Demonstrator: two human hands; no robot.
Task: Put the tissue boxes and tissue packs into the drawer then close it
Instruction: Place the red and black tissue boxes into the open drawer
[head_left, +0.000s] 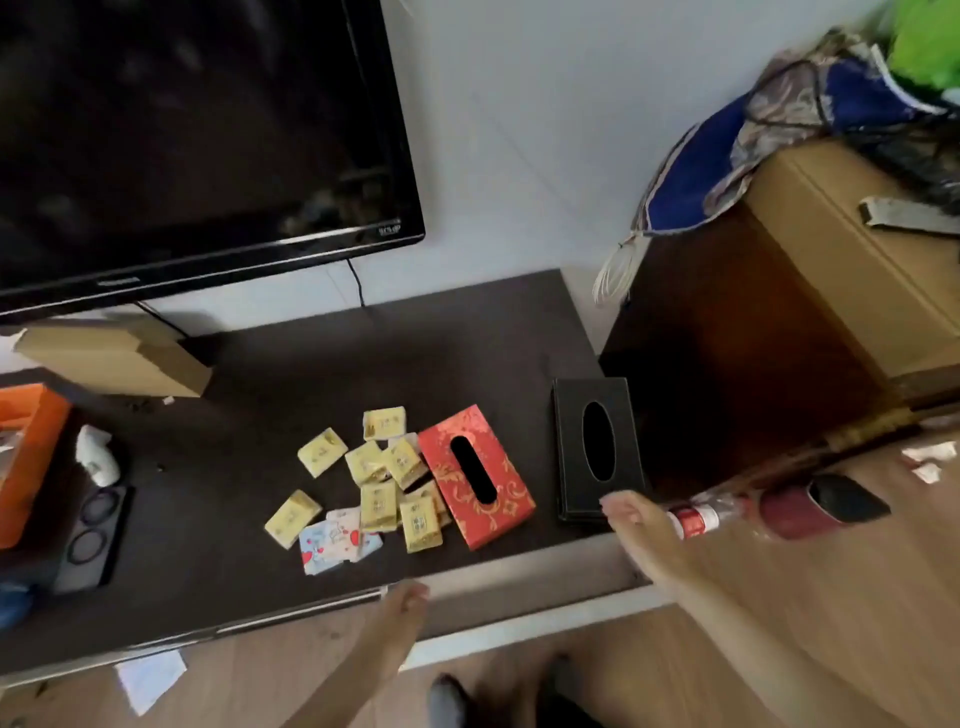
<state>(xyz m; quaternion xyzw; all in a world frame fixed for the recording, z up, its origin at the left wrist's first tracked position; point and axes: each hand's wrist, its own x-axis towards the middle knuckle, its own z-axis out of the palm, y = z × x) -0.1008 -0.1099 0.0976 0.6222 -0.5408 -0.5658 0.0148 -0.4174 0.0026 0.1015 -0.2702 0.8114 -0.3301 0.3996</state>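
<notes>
A red patterned tissue box (475, 475) and a black tissue box (597, 447) lie on the dark TV cabinet top (291, 374). Several small yellow tissue packs (379, 478) and a white cartoon-print pack (332, 540) are scattered left of the red box. The drawer (519, 597) under the cabinet's front edge is pulled out a little. My left hand (408, 597) rests at the drawer's left front, fingers curled. My right hand (626, 512) reaches to the near end of the black box, fingers apart, holding nothing.
A black TV (197, 130) hangs above the cabinet. A cardboard box (114, 358), an orange box (26, 457) and a black tray (91, 535) stand at the left. A dark wooden cabinet (727, 338) stands right, with a plastic bottle (727, 512) on the floor.
</notes>
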